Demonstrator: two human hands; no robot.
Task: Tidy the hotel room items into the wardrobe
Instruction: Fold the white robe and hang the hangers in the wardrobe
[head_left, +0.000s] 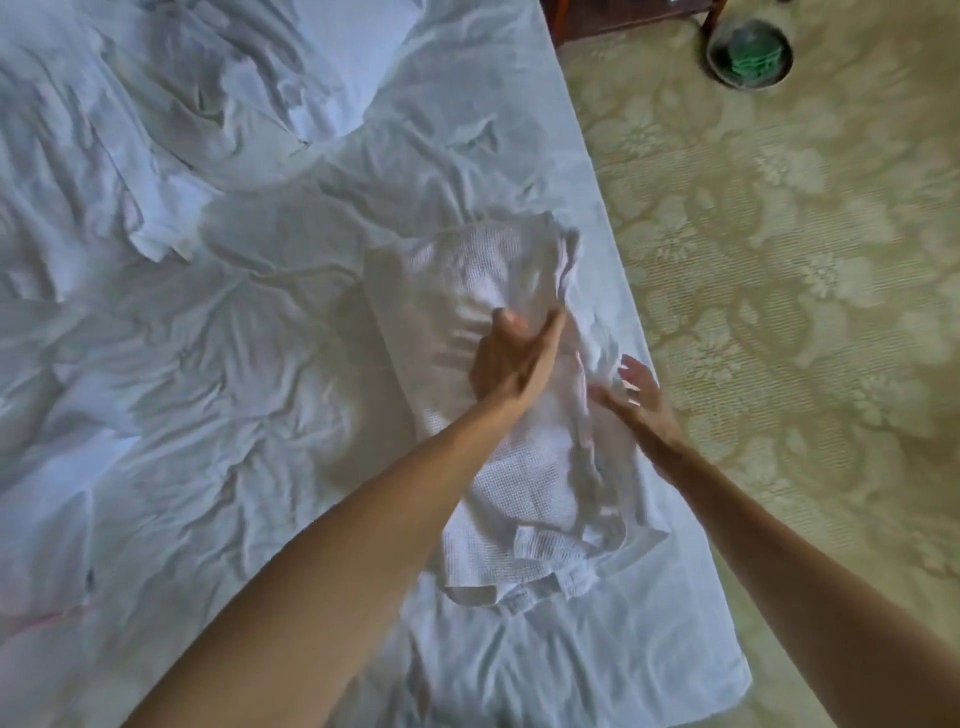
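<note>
I count one waffle-weave robe (498, 415) mid-frame, two hands, one pillow (291, 67) upper left, one bin (749, 54) upper right.

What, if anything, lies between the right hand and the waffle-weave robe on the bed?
Nothing visible. The right hand hovers open beside the waffle-weave robe's right edge, with only rumpled bed sheet beneath. The left hand already presses on it.

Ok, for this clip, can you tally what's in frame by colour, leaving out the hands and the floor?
White: 3 - the waffle-weave garment under the left hand, the bed sheet, the pillow
Dark: 1 - the round bin with green contents
Brown: 1 - the wooden furniture
Total: 5
The right hand hovers open beside the garment.
</note>
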